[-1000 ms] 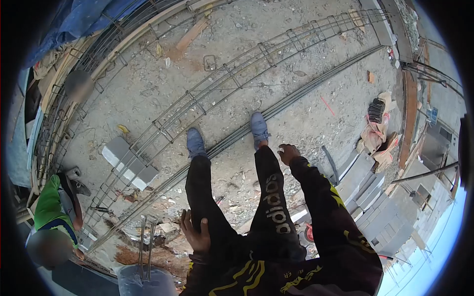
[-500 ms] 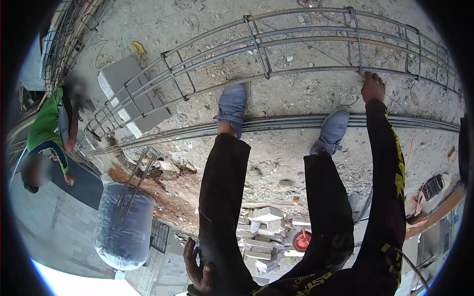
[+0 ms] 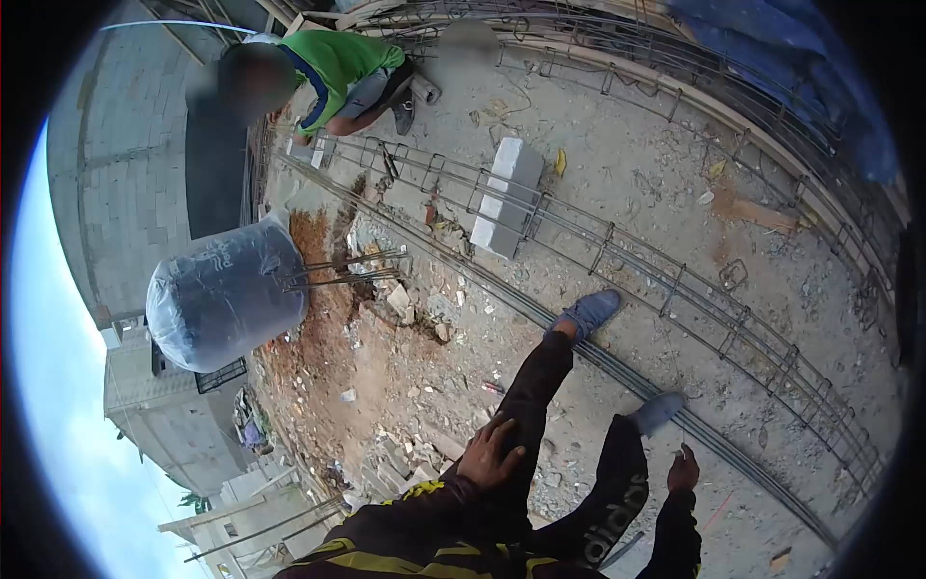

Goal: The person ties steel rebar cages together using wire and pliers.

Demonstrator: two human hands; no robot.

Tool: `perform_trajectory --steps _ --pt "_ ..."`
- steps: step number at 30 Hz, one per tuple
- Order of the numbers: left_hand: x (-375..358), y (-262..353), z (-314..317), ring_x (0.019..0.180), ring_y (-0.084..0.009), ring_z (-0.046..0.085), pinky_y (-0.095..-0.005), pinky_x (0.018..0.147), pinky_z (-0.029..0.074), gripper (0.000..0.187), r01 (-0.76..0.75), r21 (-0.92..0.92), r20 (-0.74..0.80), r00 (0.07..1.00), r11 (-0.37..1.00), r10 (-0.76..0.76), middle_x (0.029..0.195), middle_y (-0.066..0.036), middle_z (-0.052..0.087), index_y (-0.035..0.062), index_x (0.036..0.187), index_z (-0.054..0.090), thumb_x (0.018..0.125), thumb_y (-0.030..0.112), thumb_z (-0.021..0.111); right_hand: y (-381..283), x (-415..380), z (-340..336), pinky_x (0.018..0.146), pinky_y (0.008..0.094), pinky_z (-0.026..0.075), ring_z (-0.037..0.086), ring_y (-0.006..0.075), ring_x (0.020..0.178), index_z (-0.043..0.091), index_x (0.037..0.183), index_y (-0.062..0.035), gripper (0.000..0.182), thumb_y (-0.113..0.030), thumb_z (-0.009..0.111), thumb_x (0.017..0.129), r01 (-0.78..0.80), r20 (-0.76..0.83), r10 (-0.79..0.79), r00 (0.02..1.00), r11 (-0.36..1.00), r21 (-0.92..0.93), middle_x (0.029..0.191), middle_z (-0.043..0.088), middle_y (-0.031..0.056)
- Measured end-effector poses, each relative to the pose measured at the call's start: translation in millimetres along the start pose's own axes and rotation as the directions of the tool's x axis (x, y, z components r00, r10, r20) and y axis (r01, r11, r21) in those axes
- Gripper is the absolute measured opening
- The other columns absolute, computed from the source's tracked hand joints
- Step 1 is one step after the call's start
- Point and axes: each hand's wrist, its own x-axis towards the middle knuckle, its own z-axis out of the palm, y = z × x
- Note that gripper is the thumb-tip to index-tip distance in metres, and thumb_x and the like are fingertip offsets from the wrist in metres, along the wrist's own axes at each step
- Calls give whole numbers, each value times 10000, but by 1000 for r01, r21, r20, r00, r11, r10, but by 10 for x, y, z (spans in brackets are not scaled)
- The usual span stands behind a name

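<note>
My left hand (image 3: 492, 454) lies on my left thigh with its fingers spread. Low on the right, my right hand (image 3: 683, 468) is off the steel bars, its fingers curled. Whatever it may hold is too small to make out. The nearest things to it are my right shoe (image 3: 658, 412) and a bundle of long straight rebar (image 3: 617, 372) running beneath both shoes. Beyond my feet a long rebar cage (image 3: 666, 289), made of bars with square stirrups, stretches across the ground. Part of the cage rests over a pale block (image 3: 508, 198).
A person in a green shirt (image 3: 357, 68) crouches at the cage's far end. A big plastic-wrapped drum-like thing (image 3: 227, 294) stands left, near upright bars (image 3: 347, 270). More cages (image 3: 714, 106) and a blue tarp (image 3: 820, 77) lie along the back. Rubble (image 3: 395, 463) covers the ground behind me.
My right hand has let go of the cage and drawn back towards my leg. My left hand has settled on my thigh. The view has swung left, towards the other person.
</note>
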Motion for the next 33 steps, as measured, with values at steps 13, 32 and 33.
perform_trajectory --steps 13,32,33 --pt "-38 -113 -755 1209 -351 549 -429 1029 419 693 224 -959 160 934 175 -319 1349 -237 521 -7 1436 362 976 506 434 -2817 -2566 -1601 641 333 489 565 188 643 682 1191 -99 346 -168 544 881 379 303 -419 856 907 185 711 624 83" --pt "-273 -3526 -5028 576 -55 472 -210 485 390 330 -750 -468 -406 652 -468 -640 798 14 566 64 1314 530 1023 210 478 -6819 -3547 193 676 244 482 574 81 733 682 1168 -25 258 -151 629 948 592 553 -561 617 793 144 957 701 55" --pt "-339 -3529 -5196 598 -59 494 -211 503 409 344 -764 -452 -446 641 -461 -624 821 4 584 54 1332 517 1021 195 475 -7005 -3589 161 656 243 476 570 78 714 683 1168 -28 256 -143 631 945 581 565 -547 618 802 140 932 697 52"
